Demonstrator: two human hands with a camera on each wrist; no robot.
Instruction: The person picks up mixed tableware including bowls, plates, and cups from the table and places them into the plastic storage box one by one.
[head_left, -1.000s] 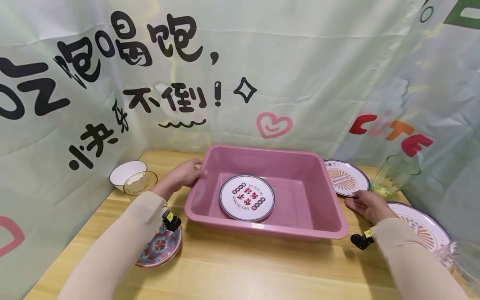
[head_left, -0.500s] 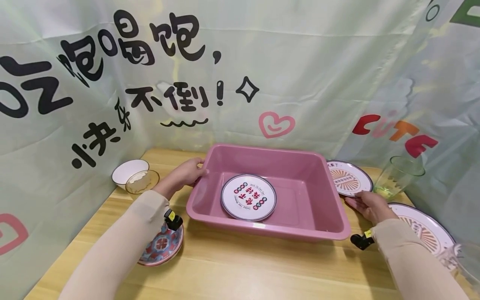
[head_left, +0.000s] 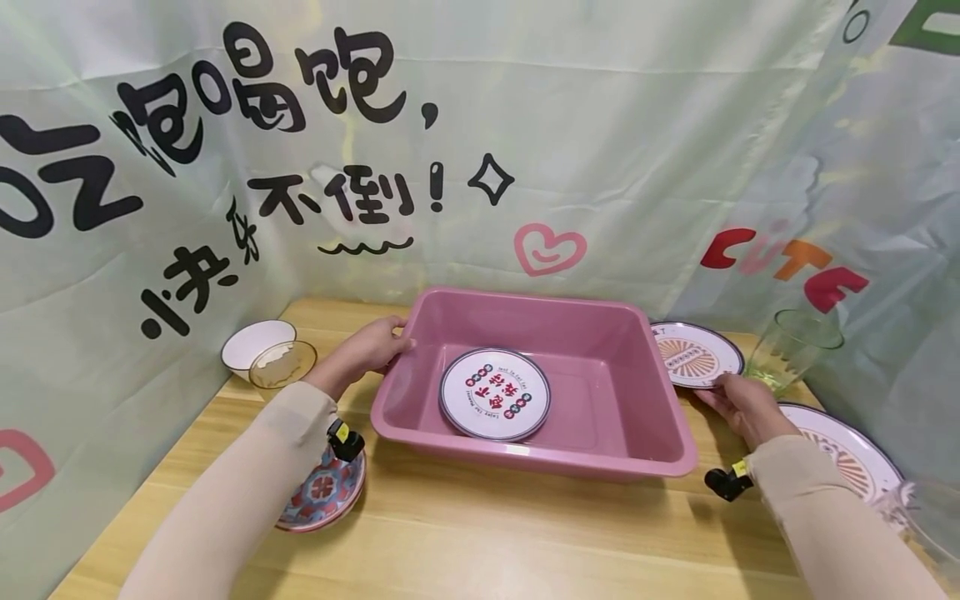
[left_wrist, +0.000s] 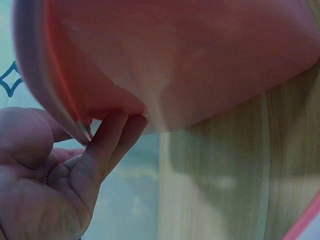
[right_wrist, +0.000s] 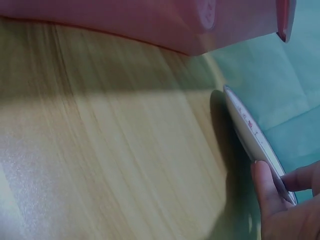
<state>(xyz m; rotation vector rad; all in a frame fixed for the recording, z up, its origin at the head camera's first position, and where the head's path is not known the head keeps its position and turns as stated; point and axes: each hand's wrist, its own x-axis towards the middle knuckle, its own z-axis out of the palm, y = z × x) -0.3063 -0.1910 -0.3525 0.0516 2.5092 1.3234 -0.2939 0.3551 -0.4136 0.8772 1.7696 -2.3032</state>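
Note:
A pink plastic basin (head_left: 570, 375) stands in the middle of the wooden table, with a round white plate (head_left: 495, 394) with red lettering lying inside. My left hand (head_left: 369, 343) grips its left rim; in the left wrist view, the fingers (left_wrist: 102, 142) bend over the rim against the wall. On the right, my right hand (head_left: 750, 407) pinches the near edge of a white plate with an orange ray pattern (head_left: 693, 356). The right wrist view has the thumb (right_wrist: 265, 187) on one side of that plate and a finger on the other. The plate's far part is partly hidden behind the basin.
Behind my right hand stands a greenish glass (head_left: 797, 350); a larger plate (head_left: 855, 450) and a clear glass vessel (head_left: 933, 521) are at the right edge. On the left are a white bowl (head_left: 251, 342), an amber glass bowl (head_left: 281, 367) and patterned dishes (head_left: 322, 496) under my forearm.
My right hand's fingers have closed in on the plate's near edge, and that edge has risen slightly. The left hand keeps its grip on the basin.

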